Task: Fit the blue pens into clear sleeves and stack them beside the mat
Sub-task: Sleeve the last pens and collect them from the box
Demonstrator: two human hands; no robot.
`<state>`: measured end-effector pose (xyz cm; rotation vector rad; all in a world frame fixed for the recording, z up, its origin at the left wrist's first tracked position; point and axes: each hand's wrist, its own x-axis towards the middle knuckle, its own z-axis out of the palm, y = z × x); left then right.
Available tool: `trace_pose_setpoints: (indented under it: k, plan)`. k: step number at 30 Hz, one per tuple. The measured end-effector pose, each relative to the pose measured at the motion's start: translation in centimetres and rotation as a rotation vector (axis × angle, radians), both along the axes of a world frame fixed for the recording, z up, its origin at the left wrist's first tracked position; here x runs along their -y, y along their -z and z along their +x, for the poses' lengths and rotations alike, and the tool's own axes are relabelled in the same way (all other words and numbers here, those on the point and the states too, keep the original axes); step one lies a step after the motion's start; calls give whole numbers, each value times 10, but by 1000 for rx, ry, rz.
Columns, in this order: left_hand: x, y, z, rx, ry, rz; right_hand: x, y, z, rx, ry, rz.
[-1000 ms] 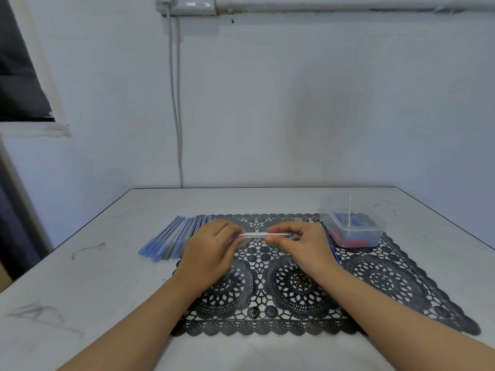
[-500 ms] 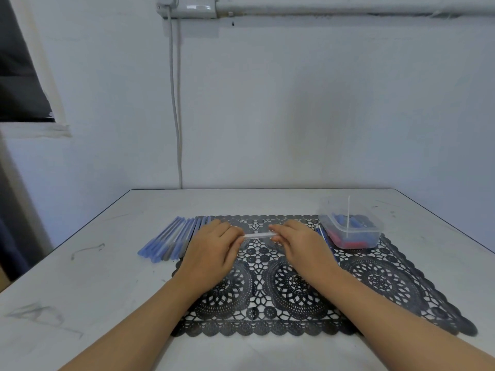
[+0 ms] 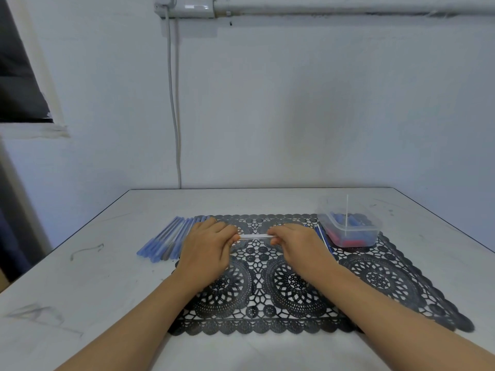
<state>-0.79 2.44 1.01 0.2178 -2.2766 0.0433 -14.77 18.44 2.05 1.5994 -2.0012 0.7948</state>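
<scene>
Clear sleeve point(image 3: 256, 236) over mat point(image 3: 375, 277) middle

The white table point(image 3: 107, 277) bears a black lace mat point(image 3: 375, 277) and, just left, sleeved blue pens point(image 3: 166, 239).

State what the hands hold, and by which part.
One clear sleeve, held level: the left hand pinches its left end, the right hand its right end.

Plain indoor room, home or small workroom (cannot tell which): bare pale wall point(image 3: 294, 103), surface-mounted double socket point(image 3: 187, 6) with conduit point(image 3: 348, 8) and hanging cable point(image 3: 174, 103), scuffed white table point(image 3: 80, 277) bearing a black lace placemat point(image 3: 375, 277).
</scene>
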Motion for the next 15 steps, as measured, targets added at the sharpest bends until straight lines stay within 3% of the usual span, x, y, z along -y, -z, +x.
trace_pose_setpoints:
  k: [15]
  plan:
    - [2,5,-1,-57,-27,11,-7,-4,5,-131,-10,-12]
